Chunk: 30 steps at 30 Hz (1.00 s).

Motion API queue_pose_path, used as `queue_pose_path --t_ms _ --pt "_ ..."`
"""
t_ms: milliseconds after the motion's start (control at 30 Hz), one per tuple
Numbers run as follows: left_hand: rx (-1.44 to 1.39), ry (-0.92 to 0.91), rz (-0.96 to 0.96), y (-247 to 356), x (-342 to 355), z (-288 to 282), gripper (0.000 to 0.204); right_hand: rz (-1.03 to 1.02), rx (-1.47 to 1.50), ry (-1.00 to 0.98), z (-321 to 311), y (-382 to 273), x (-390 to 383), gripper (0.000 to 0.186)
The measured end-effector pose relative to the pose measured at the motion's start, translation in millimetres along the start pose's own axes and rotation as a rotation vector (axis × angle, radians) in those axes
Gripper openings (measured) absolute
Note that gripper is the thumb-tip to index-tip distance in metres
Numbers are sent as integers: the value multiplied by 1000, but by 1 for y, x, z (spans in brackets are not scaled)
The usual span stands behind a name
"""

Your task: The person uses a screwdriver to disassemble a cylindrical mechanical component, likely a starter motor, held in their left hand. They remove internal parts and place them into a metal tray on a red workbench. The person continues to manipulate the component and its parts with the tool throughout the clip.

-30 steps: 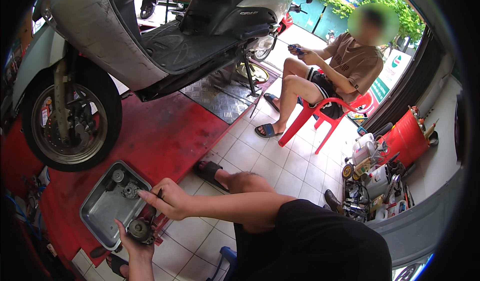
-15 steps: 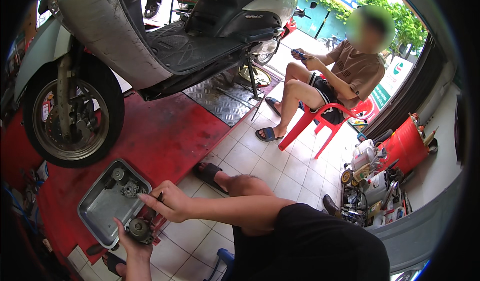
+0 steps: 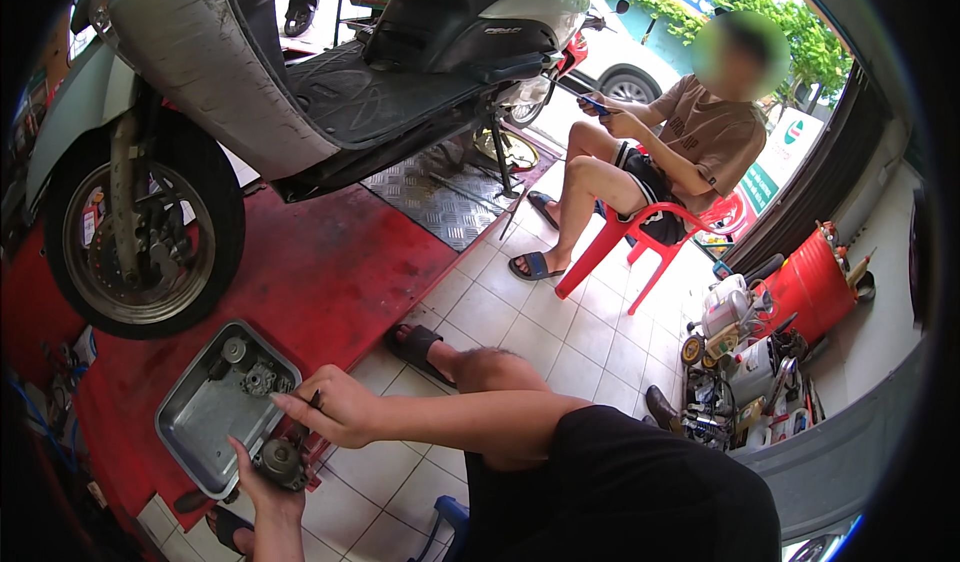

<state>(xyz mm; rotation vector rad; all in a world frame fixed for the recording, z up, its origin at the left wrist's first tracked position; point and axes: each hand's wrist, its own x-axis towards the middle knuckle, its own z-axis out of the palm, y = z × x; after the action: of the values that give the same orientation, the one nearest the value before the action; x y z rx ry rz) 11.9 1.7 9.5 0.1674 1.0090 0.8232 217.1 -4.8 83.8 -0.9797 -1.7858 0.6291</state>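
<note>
Here, the left hand [image 3: 270, 497] is cupped round a dull, round engine part [image 3: 280, 459]. Its thumb sticks up at the side, and I can't see how the fingers curl under the part. The right hand [image 3: 338, 409] is curled closed on a thin dark stick [image 3: 316, 399], and only a bit of the stick pokes out. This hand is just above the engine part.

Next to both hands is a metal tray [image 3: 196, 444] on a red platform [image 3: 335, 262]. A small round can-shaped part [image 3: 235, 350] and a bumpy metal part [image 3: 259, 378] sit in the tray near its far end. A big scooter [image 3: 215, 92] stands on the platform too. Past it, someone sits on a red plastic chair [image 3: 592, 258].
</note>
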Motion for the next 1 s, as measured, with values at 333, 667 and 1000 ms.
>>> queue_pose_path --t_ms 333,667,1000 --pt "101 29 66 -6 5 -9 76 224 -25 -31 0 -3 2 59" --pt "96 122 362 -14 21 -30 63 576 -30 133 12 -13 3 62" --pt "191 174 628 -1 21 -30 63 878 355 191 17 4 5 63"
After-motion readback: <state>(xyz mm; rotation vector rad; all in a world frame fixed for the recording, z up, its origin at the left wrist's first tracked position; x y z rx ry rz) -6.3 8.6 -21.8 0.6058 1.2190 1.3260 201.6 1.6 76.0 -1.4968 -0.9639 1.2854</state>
